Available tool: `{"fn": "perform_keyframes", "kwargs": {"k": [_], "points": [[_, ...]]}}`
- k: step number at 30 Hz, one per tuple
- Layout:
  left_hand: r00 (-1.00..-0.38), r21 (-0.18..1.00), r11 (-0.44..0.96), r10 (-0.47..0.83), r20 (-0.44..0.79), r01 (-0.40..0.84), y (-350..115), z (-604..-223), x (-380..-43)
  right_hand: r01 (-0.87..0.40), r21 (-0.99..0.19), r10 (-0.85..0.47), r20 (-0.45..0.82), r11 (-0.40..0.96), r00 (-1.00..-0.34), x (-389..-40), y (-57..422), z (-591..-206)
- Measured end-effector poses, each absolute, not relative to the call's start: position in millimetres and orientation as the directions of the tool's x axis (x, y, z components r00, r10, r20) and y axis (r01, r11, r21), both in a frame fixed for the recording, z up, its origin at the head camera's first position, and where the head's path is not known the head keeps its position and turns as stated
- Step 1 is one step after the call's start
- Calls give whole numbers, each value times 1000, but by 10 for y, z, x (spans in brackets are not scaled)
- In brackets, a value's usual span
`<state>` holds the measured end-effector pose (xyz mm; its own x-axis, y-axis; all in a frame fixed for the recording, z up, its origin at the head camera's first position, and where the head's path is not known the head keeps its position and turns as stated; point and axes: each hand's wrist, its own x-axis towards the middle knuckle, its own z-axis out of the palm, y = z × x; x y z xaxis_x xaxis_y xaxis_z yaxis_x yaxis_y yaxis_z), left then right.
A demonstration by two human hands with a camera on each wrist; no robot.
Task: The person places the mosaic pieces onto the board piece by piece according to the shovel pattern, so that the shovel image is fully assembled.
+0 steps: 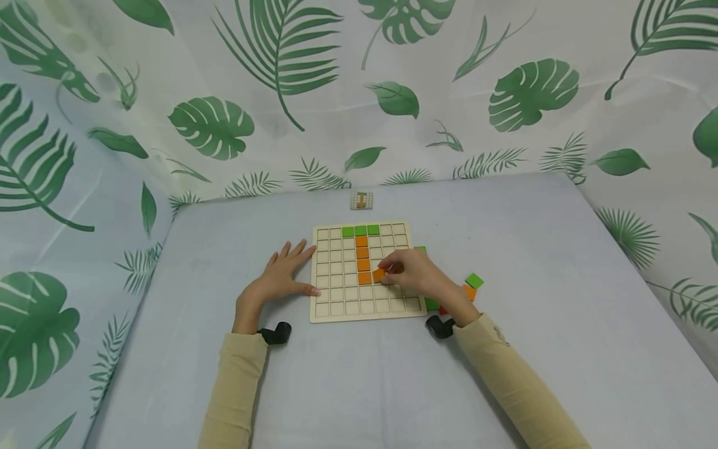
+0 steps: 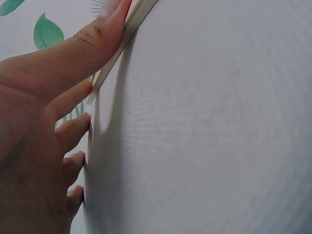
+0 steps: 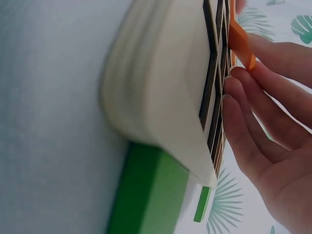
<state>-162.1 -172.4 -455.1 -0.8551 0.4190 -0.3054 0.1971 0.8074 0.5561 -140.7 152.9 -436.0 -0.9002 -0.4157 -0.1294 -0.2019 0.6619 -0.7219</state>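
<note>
A pale wooden grid board [image 1: 336, 308] lies on the table, with three green tiles [image 1: 361, 231] in its top row. Below the middle one, several orange tiles [image 1: 363, 252] run down a single column. My right hand [image 1: 414, 271] pinches an orange tile [image 1: 379, 275], held tilted just right of the column's lowest tile; the right wrist view shows this orange tile [image 3: 241, 44] between thumb and finger. At the board's left edge my left hand [image 1: 280, 277] rests with spread fingers, its thumb on the rim, as the left wrist view also shows the thumb [image 2: 92, 44] against the edge.
A small pattern card [image 1: 361, 200] lies behind the board. Loose tiles sit right of it: a green tile [image 1: 474, 280], an orange tile [image 1: 470, 291], and others partly hidden by my right arm. Leaf-printed cloth [image 1: 314, 93] hangs around the table's back and sides.
</note>
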Motion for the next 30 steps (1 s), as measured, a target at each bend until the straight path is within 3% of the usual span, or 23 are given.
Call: {"fn": "perform_keyframes", "kwargs": {"k": [15, 30], "points": [[-855, 556, 807, 419, -305, 197, -1722, -4544, -1627, -290, -687, -464, -77, 666, -883, -1385, 1541, -4358], [-855, 572, 797, 422, -300, 193, -1708, -4548, -1613, -245, -712, -454, -115, 657, -884, -1396, 1587, -4373]]}}
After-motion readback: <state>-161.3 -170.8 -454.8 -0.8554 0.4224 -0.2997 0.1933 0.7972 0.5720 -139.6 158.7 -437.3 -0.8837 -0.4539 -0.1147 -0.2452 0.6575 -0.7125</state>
